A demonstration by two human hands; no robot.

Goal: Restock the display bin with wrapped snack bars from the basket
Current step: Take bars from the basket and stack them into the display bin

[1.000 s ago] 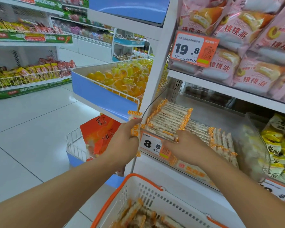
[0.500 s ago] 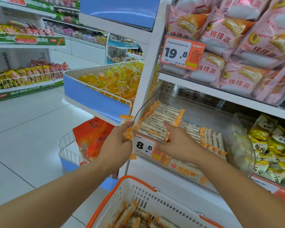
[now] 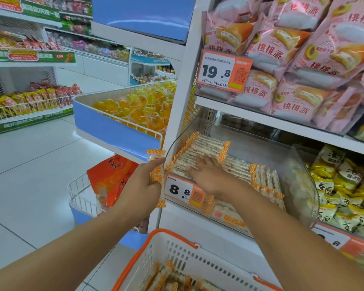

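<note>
A clear plastic display bin (image 3: 301,177) on the middle shelf holds rows of wrapped snack bars (image 3: 208,147) with orange-checked ends. My right hand (image 3: 210,175) lies flat on the front rows inside the bin, fingers spread, holding nothing. Just left of the bin's front corner, my left hand (image 3: 139,185) grips a few upright snack bars (image 3: 156,162). Below me, a white basket with an orange rim (image 3: 177,250) holds several more bars (image 3: 166,278).
A price tag reading 8.8 (image 3: 183,191) hangs on the bin's front. Pink cake bags (image 3: 292,59) fill the shelf above, yellow-green packets (image 3: 340,190) the bin to the right. A blue tray of yellow jelly cups (image 3: 135,108) juts out left, above a wire basket with orange bags (image 3: 107,181).
My right hand has moved from the bin's front edge up onto the bars inside and spread flat. My left hand keeps hold of its bars in about the same place.
</note>
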